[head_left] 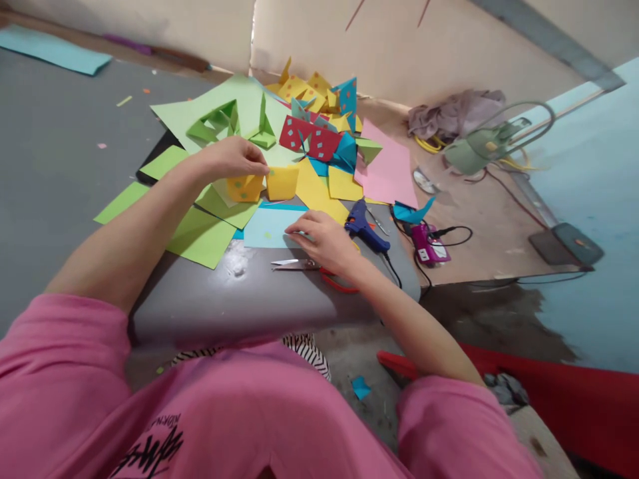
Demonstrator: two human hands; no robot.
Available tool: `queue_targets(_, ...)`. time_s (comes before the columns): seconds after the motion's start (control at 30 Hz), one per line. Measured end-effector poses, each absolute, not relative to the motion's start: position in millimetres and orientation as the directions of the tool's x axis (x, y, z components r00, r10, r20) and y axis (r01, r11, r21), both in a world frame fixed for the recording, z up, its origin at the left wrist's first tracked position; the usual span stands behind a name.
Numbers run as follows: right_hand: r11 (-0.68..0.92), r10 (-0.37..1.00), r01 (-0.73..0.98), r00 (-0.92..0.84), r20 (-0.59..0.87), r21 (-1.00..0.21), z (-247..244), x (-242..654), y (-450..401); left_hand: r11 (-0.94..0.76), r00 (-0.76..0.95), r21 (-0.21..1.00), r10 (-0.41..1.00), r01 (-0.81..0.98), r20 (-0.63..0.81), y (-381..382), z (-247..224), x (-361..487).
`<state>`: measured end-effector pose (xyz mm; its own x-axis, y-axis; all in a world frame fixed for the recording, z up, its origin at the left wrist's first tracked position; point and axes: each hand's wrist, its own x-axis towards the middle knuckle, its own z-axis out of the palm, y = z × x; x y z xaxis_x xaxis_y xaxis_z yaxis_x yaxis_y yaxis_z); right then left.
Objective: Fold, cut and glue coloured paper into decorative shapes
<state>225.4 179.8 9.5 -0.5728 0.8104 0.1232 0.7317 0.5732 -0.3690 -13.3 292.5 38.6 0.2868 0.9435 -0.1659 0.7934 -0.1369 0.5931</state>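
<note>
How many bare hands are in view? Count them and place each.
2: left hand at folded yellow paper; right hand over a pale-blue rectangular paper sheet.

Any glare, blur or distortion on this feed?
Head view: bright glare spot on the grey table, left of the scissors; head view: wide-angle stretch enlarges the sleeves; head view: slight softness, yet left hand and right hand read clearly.

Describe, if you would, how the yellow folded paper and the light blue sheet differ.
The yellow folded paper is bent into panels, while the light blue sheet lies flat. The left hand pinches the yellow folded paper at its top; the right hand has its fingertips over the light blue sheet. Both look like paper.
</note>
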Motion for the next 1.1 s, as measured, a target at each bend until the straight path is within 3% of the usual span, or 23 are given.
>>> queue_targets(0.1, 0.622, 0.768, 0.694, -0.632, 0.107, -0.362, 6, 200, 183, -0.138, 0.285, 0.588, 0.944, 0.797, -0.165, 292, 39, -14)
queue_targets(0.17, 0.623, 0.777, 0.725, -0.617, 0.125, -0.294, 12, 206, 184, -0.133, 0.288, 0.591, 0.941, 0.796, -0.177, 292, 40, -15)
queue_targets(0.23, 0.551, 0.832, 0.819, -0.526, 0.174, -0.159, 23, 235, 184, -0.131, 0.295, 0.596, 0.937, 0.792, -0.186, 293, 41, -15)
queue_targets(0.3, 0.337, 0.918, 0.941, -0.334, 0.215, 0.024, 32, 278, 184, -0.156, 0.323, 0.595, 0.928, 0.789, -0.184, 294, 42, -16)
queue_targets(0.37, 0.145, 0.985, 0.982, -0.154, 0.072, 0.117, 36, 318, 185, -0.204, 0.375, 0.583, 0.907, 0.787, -0.189, 295, 42, -16)
queue_targets(0.43, 0.149, 0.982, 0.982, -0.134, -0.130, 0.115, 36, 343, 187, -0.238, 0.421, 0.570, 0.881, 0.786, -0.213, 296, 41, -16)
queue_targets(0.5, 0.161, 0.974, 0.981, -0.141, -0.176, 0.105, 34, 350, 191, -0.237, 0.432, 0.562, 0.868, 0.793, -0.244, 297, 40, -16)
queue_targets(0.6, 0.068, 0.995, 0.996, -0.064, -0.071, 0.052, 39, 341, 195, -0.225, 0.413, 0.547, 0.876, 0.806, -0.248, 297, 40, -16)
queue_targets(0.7, -0.006, 0.999, 0.970, 0.013, 0.029, -0.242, 51, 327, 195, -0.232, 0.416, 0.544, 0.876, 0.806, -0.243, 298, 41, -17)
queue_targets(0.8, 0.066, 0.997, 0.864, -0.075, 0.002, -0.499, 58, 307, 193, -0.217, 0.416, 0.553, 0.870, 0.805, -0.264, 299, 39, -18)
queue_targets(1.1, 0.374, 0.920, 0.811, -0.384, 0.073, -0.450, 43, 242, 204, -0.183, 0.410, 0.593, 0.870, 0.784, -0.274, 298, 39, -20)
